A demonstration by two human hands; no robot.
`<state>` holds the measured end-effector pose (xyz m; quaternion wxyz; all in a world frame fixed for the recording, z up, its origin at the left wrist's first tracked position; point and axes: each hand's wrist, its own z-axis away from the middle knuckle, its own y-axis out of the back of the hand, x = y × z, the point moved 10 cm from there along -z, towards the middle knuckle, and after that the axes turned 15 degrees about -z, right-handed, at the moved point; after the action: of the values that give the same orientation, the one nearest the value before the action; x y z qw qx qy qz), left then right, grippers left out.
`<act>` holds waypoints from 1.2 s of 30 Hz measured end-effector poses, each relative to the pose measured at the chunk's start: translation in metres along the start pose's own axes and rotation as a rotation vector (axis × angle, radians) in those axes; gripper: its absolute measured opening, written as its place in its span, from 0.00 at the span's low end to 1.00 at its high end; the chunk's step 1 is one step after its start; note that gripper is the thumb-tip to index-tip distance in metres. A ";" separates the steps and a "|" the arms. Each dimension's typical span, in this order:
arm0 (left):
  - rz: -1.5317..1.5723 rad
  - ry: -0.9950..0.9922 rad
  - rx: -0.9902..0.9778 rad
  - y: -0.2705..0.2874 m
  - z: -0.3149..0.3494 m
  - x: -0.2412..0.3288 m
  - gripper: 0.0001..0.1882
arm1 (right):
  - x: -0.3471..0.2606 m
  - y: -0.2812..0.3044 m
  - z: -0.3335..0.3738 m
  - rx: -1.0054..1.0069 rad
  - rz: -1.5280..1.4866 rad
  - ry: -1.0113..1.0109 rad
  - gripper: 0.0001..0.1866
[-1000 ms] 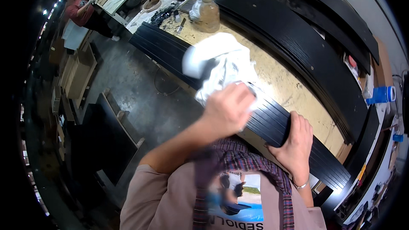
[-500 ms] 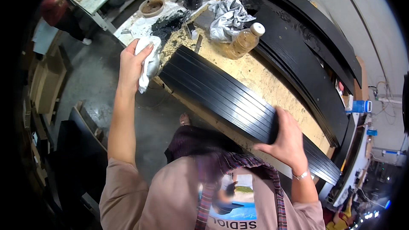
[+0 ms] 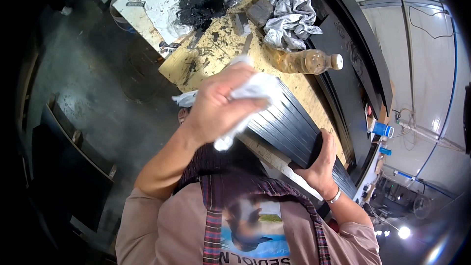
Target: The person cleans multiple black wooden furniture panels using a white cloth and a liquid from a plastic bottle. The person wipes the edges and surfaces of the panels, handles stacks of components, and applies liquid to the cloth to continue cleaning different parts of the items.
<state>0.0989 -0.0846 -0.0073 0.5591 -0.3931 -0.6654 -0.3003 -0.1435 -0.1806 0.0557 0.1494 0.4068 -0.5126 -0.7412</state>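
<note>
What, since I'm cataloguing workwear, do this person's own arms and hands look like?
Both the left hand and the right hand are ungloved. The left sleeve and right sleeve are short and dusty pinkish beige, leaving the forearms bare. A silvery band circles the right wrist; the left wrist shows none.

Head cam (L of pair, fisheye) is looking steeply down from wearer's head, framing L hand & R hand close up, shirt nearer at btm, tabletop beyond, floor farther off at L.
</note>
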 end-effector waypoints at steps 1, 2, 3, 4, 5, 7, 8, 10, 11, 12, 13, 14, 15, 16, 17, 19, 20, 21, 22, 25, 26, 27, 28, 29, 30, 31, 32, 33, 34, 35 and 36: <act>-0.099 -0.293 0.042 0.004 -0.001 0.028 0.18 | 0.001 -0.001 -0.002 -0.005 -0.013 -0.014 0.54; 0.098 0.172 -0.043 -0.005 0.004 -0.018 0.17 | 0.001 -0.004 -0.003 -0.014 -0.003 -0.016 0.54; 0.129 0.083 0.139 0.002 0.008 -0.051 0.16 | -0.004 -0.003 -0.005 -0.015 -0.005 0.004 0.53; 0.238 0.176 0.187 0.000 0.017 -0.093 0.14 | -0.010 -0.002 -0.007 -0.012 -0.008 0.025 0.53; 0.352 0.272 0.228 0.005 0.026 -0.124 0.13 | -0.014 -0.001 -0.009 -0.015 0.007 0.027 0.53; 0.421 0.368 0.184 0.007 0.024 -0.120 0.11 | -0.019 -0.002 -0.009 -0.027 0.029 0.062 0.52; 0.171 0.226 0.114 0.009 0.009 -0.068 0.12 | -0.012 -0.002 -0.005 -0.004 0.010 0.042 0.52; -0.001 -0.087 0.070 0.007 -0.002 -0.002 0.14 | -0.011 -0.003 -0.005 -0.015 0.022 0.028 0.52; 0.080 -0.254 0.084 0.008 0.001 0.018 0.16 | -0.010 -0.002 -0.005 -0.014 0.029 0.019 0.51; 0.059 -0.212 0.154 0.010 0.002 0.005 0.16 | -0.009 -0.001 -0.004 -0.011 0.024 0.010 0.51; 0.240 -0.027 0.155 0.005 0.011 -0.036 0.15 | -0.010 -0.001 -0.007 -0.016 0.025 0.015 0.51; 0.217 0.084 0.139 0.007 0.022 -0.077 0.14 | -0.013 0.000 -0.006 -0.012 0.025 0.029 0.51; 0.188 0.203 0.128 0.015 0.025 -0.099 0.12 | -0.015 -0.001 -0.007 -0.017 0.021 0.044 0.50; 0.282 0.398 0.155 0.014 0.033 -0.123 0.10 | -0.015 -0.002 -0.006 -0.022 0.021 0.041 0.50; 0.284 0.404 0.155 0.010 0.038 -0.122 0.10 | -0.014 -0.002 -0.006 -0.020 0.007 0.040 0.50; 0.112 -0.098 0.095 0.017 0.009 -0.014 0.10 | -0.007 -0.003 -0.007 -0.025 -0.007 0.025 0.51; 0.150 -0.291 0.008 0.014 0.007 0.012 0.10 | -0.004 -0.002 -0.004 -0.021 -0.029 0.005 0.51; 0.119 -0.382 -0.020 0.016 0.008 0.026 0.10 | -0.001 -0.001 -0.006 -0.015 -0.053 0.003 0.52; 0.198 -0.310 0.034 0.018 0.013 0.014 0.10 | -0.003 -0.001 -0.006 -0.020 -0.043 0.015 0.52; 0.035 -0.005 -0.062 0.020 0.044 -0.033 0.11 | -0.008 -0.001 -0.003 -0.008 0.000 0.031 0.53; 0.061 -0.172 -0.040 0.023 0.036 -0.012 0.10 | -0.006 -0.001 -0.004 0.005 0.004 0.027 0.53; 0.088 -0.321 -0.005 0.023 0.031 0.009 0.10 | -0.003 -0.003 -0.004 -0.021 0.013 0.009 0.55; 0.197 -0.410 0.032 0.017 0.020 0.021 0.13 | 0.001 -0.004 -0.001 -0.052 0.020 -0.015 0.57; 0.031 -0.456 0.049 0.014 0.005 0.029 0.10 | 0.001 -0.003 0.000 -0.054 0.024 -0.020 0.57; 0.023 -0.405 0.001 0.002 -0.015 0.026 0.09 | 0.004 -0.002 0.001 -0.064 0.013 -0.046 0.57; -0.002 -0.355 -0.039 -0.005 -0.029 0.026 0.09 | 0.005 -0.003 -0.001 -0.077 -0.005 -0.056 0.57; 0.144 -0.321 -0.074 -0.004 -0.035 0.027 0.08 | 0.004 -0.002 -0.003 -0.076 -0.003 -0.044 0.57; 0.146 -0.327 -0.071 -0.002 -0.031 0.028 0.08 | 0.003 -0.002 -0.003 -0.073 0.003 -0.040 0.57; 0.070 -0.413 -0.035 0.002 -0.018 0.034 0.07 | 0.005 -0.002 -0.001 -0.057 0.003 -0.039 0.57; -0.007 -0.499 0.000 0.008 -0.003 0.041 0.07 | 0.005 -0.002 0.001 -0.041 0.004 -0.037 0.57; -0.066 -0.525 -0.152 0.005 0.014 0.049 0.08 | 0.002 -0.003 0.005 -0.035 0.018 -0.029 0.57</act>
<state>0.0931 -0.0607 0.0373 0.3260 -0.4763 -0.7757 -0.2553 -0.1478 -0.1768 0.0528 0.1557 0.3885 -0.5055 -0.7545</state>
